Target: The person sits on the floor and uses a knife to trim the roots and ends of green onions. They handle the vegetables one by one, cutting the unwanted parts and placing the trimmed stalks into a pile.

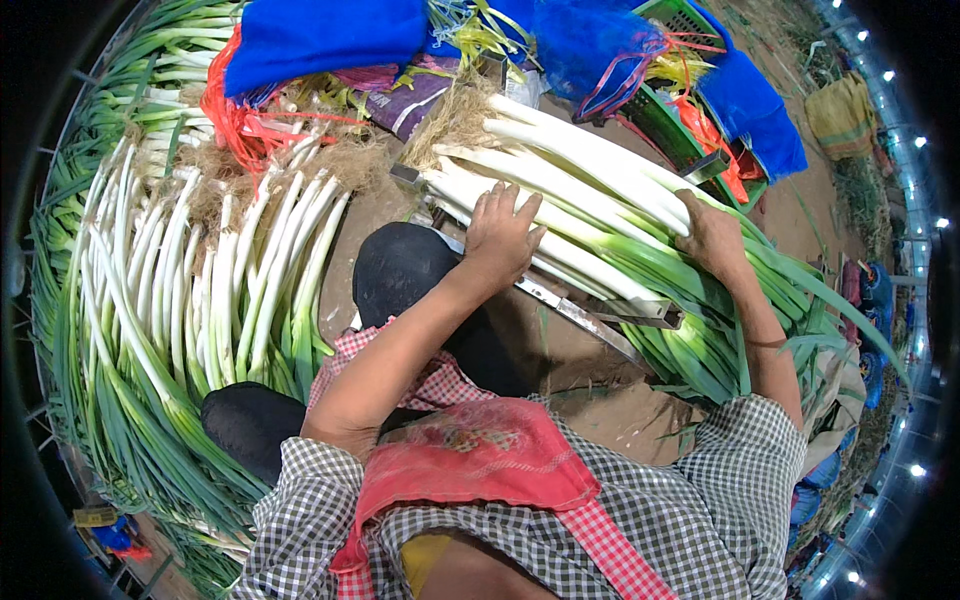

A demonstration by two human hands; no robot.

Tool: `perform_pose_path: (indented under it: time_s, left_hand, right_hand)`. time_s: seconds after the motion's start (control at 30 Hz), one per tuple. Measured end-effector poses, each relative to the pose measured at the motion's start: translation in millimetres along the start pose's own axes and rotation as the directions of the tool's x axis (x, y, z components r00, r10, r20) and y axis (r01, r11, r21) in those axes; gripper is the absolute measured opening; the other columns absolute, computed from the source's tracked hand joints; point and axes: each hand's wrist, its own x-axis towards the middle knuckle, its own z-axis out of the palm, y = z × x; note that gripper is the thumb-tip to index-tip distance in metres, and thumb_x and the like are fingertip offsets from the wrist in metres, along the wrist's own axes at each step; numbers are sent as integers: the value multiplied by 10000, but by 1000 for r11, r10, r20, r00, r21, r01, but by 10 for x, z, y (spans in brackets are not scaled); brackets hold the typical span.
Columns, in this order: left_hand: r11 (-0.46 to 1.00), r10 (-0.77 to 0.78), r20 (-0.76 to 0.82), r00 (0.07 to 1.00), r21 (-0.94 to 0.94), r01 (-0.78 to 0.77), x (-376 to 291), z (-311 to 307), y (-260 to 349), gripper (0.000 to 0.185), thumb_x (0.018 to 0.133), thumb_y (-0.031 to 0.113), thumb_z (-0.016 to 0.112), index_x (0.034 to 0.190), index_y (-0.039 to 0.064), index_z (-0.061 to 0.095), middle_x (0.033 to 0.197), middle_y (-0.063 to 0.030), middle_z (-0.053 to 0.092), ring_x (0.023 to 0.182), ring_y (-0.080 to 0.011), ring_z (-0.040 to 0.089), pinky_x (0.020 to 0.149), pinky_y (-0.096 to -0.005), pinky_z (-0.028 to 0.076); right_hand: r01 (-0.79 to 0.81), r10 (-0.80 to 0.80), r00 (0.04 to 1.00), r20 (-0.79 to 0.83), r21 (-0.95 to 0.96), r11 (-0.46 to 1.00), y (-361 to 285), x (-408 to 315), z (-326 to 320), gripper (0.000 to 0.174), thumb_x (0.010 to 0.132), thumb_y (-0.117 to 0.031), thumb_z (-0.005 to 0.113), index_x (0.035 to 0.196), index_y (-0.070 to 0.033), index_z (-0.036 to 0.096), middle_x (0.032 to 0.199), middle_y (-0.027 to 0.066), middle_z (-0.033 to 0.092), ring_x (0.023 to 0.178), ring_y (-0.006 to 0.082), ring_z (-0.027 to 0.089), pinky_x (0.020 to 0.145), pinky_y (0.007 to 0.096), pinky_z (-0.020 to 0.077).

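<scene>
A bundle of large green onions (555,187) lies across a metal frame (577,307), its roots at the upper left and its green leaves towards the lower right. My left hand (504,232) rests on the white stalks near the root end, fingers spread, palm down. Further along, my right hand (709,229) grips green onion stalks where white turns to green, thumb on top; its fingers are partly hidden. Many more green onions (217,300) lie in a thick layer on the left, roots pointing up and leaves down.
Red plastic ties (240,131) lie over the root ends. Blue cloth (322,45) covers things at the top. A green plastic crate (660,135) with orange plastic stands beyond the bundle. A yellowish woven sack (841,116) lies at the upper right.
</scene>
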Motion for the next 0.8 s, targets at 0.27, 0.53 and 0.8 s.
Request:
perform_pose_path:
  time_s: [0.27,0.53,0.8]
  left_hand:
    - [998,-34,-19,999,-53,33,76,-45,58,418,797,217,670,1171,56,574,1170,-218,524,1135,-396,481,966,-465,384]
    - [959,-168,-167,971,-258,122,264,-245,-15,229,777,108,627,993,32,625,950,-166,557,912,-330,556,823,-419,460]
    - [985,-172,-176,969,-62,164,1255,220,-336,319,828,259,631,1062,43,623,1058,-162,526,1055,-314,480,962,-455,340]
  right_hand:
    - [45,-50,996,-72,-72,996,-22,-33,140,612,698,-221,729,1239,-106,466,890,138,593,817,327,605,703,431,483]
    - [185,-185,980,70,4,983,-105,96,-4,637,753,-316,691,1259,-39,418,976,194,595,876,369,591,740,449,470]
    - [229,-233,962,141,44,972,-146,323,176,565,823,-434,617,1163,-16,448,841,195,588,828,389,594,719,455,481]
